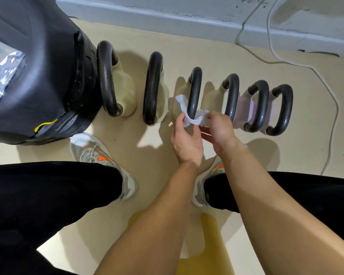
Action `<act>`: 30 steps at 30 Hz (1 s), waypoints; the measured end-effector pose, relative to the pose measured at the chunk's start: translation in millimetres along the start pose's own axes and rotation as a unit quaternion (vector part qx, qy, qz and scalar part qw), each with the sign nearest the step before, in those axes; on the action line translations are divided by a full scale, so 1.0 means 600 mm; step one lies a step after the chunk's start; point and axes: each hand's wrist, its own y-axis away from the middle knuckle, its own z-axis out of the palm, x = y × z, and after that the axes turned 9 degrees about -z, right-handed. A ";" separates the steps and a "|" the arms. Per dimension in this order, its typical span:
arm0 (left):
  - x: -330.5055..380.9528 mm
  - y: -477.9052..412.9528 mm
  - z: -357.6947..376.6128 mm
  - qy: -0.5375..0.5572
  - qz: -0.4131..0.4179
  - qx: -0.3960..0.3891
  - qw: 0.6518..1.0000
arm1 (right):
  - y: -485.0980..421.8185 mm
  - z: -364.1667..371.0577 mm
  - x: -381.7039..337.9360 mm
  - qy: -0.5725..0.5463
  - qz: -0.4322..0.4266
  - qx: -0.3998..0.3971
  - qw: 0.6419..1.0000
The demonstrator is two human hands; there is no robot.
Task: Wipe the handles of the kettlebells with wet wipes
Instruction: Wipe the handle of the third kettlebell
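While six kettlebells stand in a row on the floor (286,151), I log the third kettlebell handle (195,90), counted from the black bag (38,76), as my landmark: dark, upright, on a cream body. Wet wipe (189,116): white, looped around the near end of that handle, one end pinched in my left hand (187,141) just left of it, the other end pinched in my right hand (218,130) just right of it, both grips closed on the wipe. Two grey-and-orange shoes (105,165) sit on the near side of the handle; a white cable (306,66) trails beyond it.
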 end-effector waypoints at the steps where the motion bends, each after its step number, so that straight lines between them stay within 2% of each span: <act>1: 0.000 -0.005 0.001 -0.009 0.003 -0.010 1.000 | -0.004 0.001 -0.007 0.038 -0.023 0.012 0.999; 3: 0.003 -0.016 0.003 -0.020 0.005 -0.028 0.999 | -0.017 0.002 -0.025 0.106 -0.087 0.044 0.990; 6: 0.022 -0.026 0.012 -0.022 -0.002 -0.037 0.999 | -0.030 0.010 -0.061 0.123 -0.140 0.041 0.982; 8: 0.038 -0.032 0.022 -0.019 -0.020 -0.035 0.999 | -0.048 0.019 -0.084 0.115 -0.134 -0.007 0.984; 11: 0.056 -0.052 0.035 -0.018 -0.025 -0.031 0.999 | -0.081 0.026 -0.103 0.170 -0.126 -0.073 0.975; 14: 0.078 -0.078 0.038 -0.060 -0.039 -0.057 0.996 | -0.106 0.020 -0.110 0.189 -0.126 -0.089 0.970; 19: 0.110 -0.110 0.048 -0.090 -0.086 -0.105 0.987 | -0.124 0.013 -0.116 0.136 -0.114 -0.080 0.981; 26: 0.067 -0.077 0.041 -0.021 0.006 -0.048 0.999 | -0.130 0.011 -0.113 0.129 -0.098 -0.100 0.982; 30: 0.039 -0.080 0.041 -0.061 0.054 -0.036 0.996 | -0.130 0.015 -0.110 0.129 -0.108 -0.099 0.981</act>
